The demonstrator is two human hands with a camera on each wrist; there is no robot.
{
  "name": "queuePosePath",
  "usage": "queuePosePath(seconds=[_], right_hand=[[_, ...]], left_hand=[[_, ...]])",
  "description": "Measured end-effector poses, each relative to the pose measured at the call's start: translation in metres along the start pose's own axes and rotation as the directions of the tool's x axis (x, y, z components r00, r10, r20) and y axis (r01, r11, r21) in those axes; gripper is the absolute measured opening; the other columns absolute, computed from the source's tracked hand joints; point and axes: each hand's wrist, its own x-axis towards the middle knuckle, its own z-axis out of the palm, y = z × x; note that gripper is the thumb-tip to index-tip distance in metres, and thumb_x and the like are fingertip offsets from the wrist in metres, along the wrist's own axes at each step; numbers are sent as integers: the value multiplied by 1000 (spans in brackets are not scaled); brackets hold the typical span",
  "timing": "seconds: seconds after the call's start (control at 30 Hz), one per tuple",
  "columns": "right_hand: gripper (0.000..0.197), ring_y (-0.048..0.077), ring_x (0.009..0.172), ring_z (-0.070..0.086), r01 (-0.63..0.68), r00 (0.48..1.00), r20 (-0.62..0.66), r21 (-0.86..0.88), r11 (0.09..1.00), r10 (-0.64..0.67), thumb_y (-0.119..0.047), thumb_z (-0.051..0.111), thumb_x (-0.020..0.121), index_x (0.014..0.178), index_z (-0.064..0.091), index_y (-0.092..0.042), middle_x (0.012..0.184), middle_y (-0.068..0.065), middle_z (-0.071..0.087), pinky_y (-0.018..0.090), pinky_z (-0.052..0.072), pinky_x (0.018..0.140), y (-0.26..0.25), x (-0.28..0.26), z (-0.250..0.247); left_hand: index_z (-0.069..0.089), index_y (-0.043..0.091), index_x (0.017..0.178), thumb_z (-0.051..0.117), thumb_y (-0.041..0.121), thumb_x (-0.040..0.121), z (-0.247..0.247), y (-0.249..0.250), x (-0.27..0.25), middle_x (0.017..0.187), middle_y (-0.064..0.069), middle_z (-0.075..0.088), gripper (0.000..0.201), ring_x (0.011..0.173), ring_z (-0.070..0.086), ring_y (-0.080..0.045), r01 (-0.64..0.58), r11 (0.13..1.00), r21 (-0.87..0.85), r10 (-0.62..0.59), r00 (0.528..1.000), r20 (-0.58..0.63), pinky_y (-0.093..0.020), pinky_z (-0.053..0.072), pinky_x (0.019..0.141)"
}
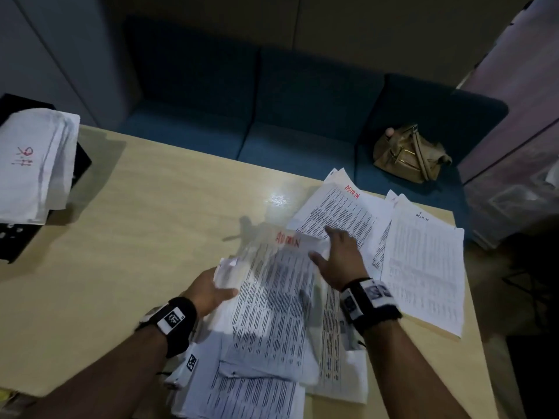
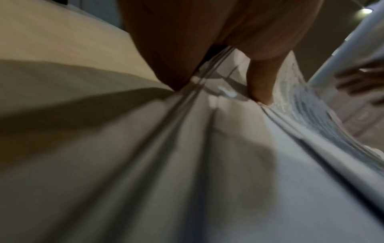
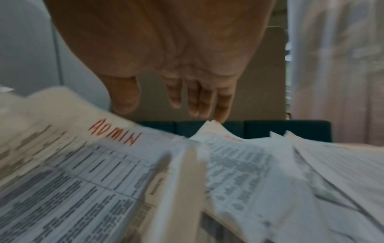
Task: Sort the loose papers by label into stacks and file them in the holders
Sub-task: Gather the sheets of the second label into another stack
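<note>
We have a sheaf of sheets [image 1: 272, 297] marked ADMIN lifted off the table [image 1: 136, 237], our left hand [image 1: 211, 290] pinching its left edge – thumb on top. Our right hand [image 1: 338, 255] hovers flat, fingers spread, holding nothing. We should square the edges, then lay them on the ADMIN stack [image 1: 341, 213] – labels aligned

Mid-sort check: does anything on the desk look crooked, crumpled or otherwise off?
Yes. The printed sheets marked ADMIN in red and black lie fanned at different angles on the light wooden table, not squared. The white papers in the black holder droop over its edge. The left hand lifts a curling red-labelled sheet.
</note>
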Motion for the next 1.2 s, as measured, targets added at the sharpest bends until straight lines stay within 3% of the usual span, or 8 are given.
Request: queuePosePath(seconds=[0.17, 0.33, 0.43, 0.5, 0.63, 0.77, 1.0, 1.2], right_hand=[[72, 23, 146, 14, 263, 956, 175, -173, 949, -234, -45, 49, 92, 150, 12, -21, 157, 5, 17, 44, 8, 119, -42, 10, 30], [53, 30, 123, 49, 259, 932, 292, -123, 958, -214, -31, 45, 96, 144, 29, -13, 138, 13, 48, 44, 40, 104, -55, 1, 45], [51, 30, 122, 50, 329, 876, 374, -7, 944, -303, -27, 47, 96, 143, 33, -13, 135, 13, 50, 43, 43, 102, -59, -16, 45], [53, 26, 127, 45, 280, 906, 306, 87, 956, -293, -33, 48, 96, 144, 34, -16, 141, 9, 45, 40, 39, 107, -44, -21, 44], [51, 22, 138, 32, 0, 1000, -11, -44, 999, -1, -44, 42, 93, 140, 42, -26, 151, 2, 34, 42, 30, 113, 28, -17, 42], [55, 35, 135, 32, -346, 934, 41, -130, 929, 354, -47, 44, 90, 139, 40, -21, 150, 17, 29, 45, 37, 105, 86, -21, 40], [71, 35, 130, 37, -486, 871, -2, 139, 863, 491, -42, 65, 82, 138, 39, -6, 140, 19, 40, 43, 37, 106, 91, -6, 41], [102, 36, 136, 28, -549, 823, -31, 210, 809, 567, -26, 78, 74, 147, 11, -3, 148, 20, 27, 45, 32, 108, 72, 6, 43]], left_hand=[[50, 20, 121, 73, 8, 79, 6, 13, 0, 103, -3, 63, 49, 90, 61, -22, 3, 1000, 23, -3, 1000, 22, -28, 46, 74], [55, 16, 118, 73, 15, 78, 6, 15, -1, 106, -5, 64, 44, 94, 61, -24, -47, 999, 11, 45, 993, 105, -28, 49, 79], [50, 25, 125, 70, 22, 85, 13, 16, -6, 117, 6, 57, 44, 110, 56, -18, -117, 989, 96, 100, 982, 162, -28, 40, 90], [47, 18, 134, 65, 22, 90, 16, 15, -8, 122, 8, 52, 49, 112, 50, -13, -133, 980, 150, 109, 982, 157, -25, 35, 91], [51, 14, 133, 65, 24, 89, 10, 7, -2, 128, -1, 60, 47, 110, 57, -18, -87, 980, 179, 64, 990, 129, -30, 41, 93], [53, 24, 122, 63, 17, 90, 4, 8, 4, 118, 1, 63, 34, 108, 59, -18, -94, 973, 210, 55, 981, 185, -26, 41, 89], [51, 19, 132, 60, 15, 92, 11, 8, 2, 121, -1, 64, 41, 101, 58, -15, -82, 965, 248, 43, 987, 157, -24, 40, 85], [51, 24, 134, 60, 18, 91, 11, 4, 5, 124, 0, 65, 44, 103, 61, -16, -43, 973, 229, 12, 991, 135, -27, 44, 86]])
